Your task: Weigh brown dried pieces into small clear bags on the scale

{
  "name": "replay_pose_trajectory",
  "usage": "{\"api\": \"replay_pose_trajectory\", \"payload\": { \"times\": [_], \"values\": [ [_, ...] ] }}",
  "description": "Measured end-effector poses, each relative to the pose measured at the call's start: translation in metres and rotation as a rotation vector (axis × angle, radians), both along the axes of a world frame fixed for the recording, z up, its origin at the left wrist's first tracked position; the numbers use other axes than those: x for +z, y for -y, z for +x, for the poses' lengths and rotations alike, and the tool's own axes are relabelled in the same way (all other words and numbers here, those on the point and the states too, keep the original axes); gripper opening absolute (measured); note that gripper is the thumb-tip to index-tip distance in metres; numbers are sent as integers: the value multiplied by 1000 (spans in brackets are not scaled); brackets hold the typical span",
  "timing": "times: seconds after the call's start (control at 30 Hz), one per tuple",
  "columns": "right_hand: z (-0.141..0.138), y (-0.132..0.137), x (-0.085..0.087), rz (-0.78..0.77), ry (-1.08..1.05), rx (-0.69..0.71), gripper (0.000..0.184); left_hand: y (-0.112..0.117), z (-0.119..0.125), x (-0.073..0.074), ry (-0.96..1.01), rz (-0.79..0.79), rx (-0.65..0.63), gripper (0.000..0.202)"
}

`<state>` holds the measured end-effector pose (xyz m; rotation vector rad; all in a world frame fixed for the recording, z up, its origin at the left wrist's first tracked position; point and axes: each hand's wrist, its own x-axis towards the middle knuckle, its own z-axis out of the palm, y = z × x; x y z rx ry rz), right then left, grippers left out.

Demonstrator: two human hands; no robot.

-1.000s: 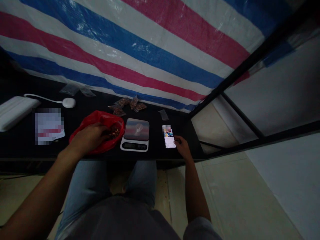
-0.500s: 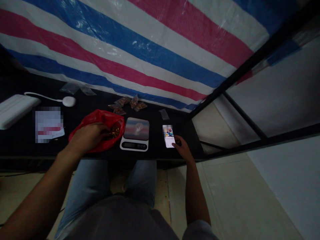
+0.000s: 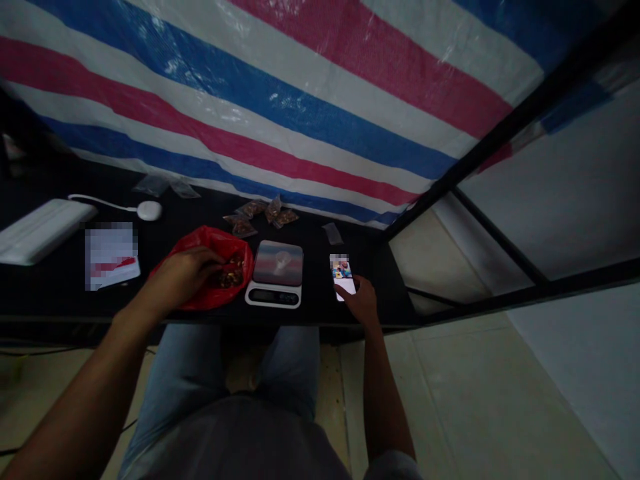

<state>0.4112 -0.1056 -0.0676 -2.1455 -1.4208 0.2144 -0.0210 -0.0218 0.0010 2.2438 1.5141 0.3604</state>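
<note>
My left hand [image 3: 185, 275] reaches into an open red plastic bag [image 3: 200, 267] holding small brown pieces [image 3: 231, 272]; its fingers curl down among them, and what they grip is hidden. A small digital scale [image 3: 277, 272] with a bare platform stands just right of the bag. My right hand [image 3: 361, 301] rests on the lower end of a lit phone [image 3: 343, 275] lying flat on the black table [image 3: 60, 293], a finger touching the screen.
Several small clear packets of brown pieces [image 3: 260, 215] lie behind the scale, and an empty one [image 3: 331, 233] beside the phone. A paper card [image 3: 113, 257], a white mouse-like device [image 3: 149, 211] with cable and a white keyboard [image 3: 40, 230] lie left. A striped tarp [image 3: 300, 100] backs the table.
My right hand slid from the phone's right side to its lower end. My left hand stays in the red bag. The view shifted slightly.
</note>
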Motion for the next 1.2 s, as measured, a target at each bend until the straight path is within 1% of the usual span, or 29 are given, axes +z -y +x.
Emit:
{"api": "replay_pose_trajectory", "payload": {
  "times": [0.03, 0.1, 0.2, 0.27, 0.4, 0.6, 0.7, 0.77, 0.83, 0.9, 1.0, 1.1, 1.2],
  "values": [
    [-2, 0, 0, 4, -5, -17, 71, 1, 0, 2, 6, -4, 2, 38],
    [2, 2, 1, 22, -105, -6, 66, 2, 1, 6, 21, -13, -2, 37],
    [17, 8, 2, 45, -319, 110, 53, 6, 0, 8, 53, -7, -3, 35],
    [26, 12, 3, 44, -378, 171, 52, 8, -2, 8, 79, 18, -3, 35],
    [30, 15, 5, 38, -370, 207, 57, 9, -5, 5, 109, 52, -3, 37],
    [25, 16, 8, 41, -339, 190, 54, 7, -8, 2, 98, 63, 16, 36],
    [24, 15, 9, 38, -353, 197, 53, 8, -9, 4, 83, 67, 44, 38],
    [20, 12, 10, 31, -371, 167, 49, 9, -10, 8, 67, 69, 61, 41],
    [11, 7, 12, 6, -322, 100, 47, 9, -10, 13, 50, 71, 62, 44],
    [-2, 2, 14, -31, -179, 17, 56, 9, -10, 17, 29, 54, 55, 46],
    [-23, -2, 18, -78, 52, -85, 69, 8, -10, 21, -13, -16, 51, 46],
    [-36, -2, 21, -106, 150, -144, 65, 7, -9, 23, -29, -96, 40, 45],
    [-40, -4, 24, -136, 174, -170, 62, 8, -8, 27, -8, -144, 19, 46]
  ]
}}
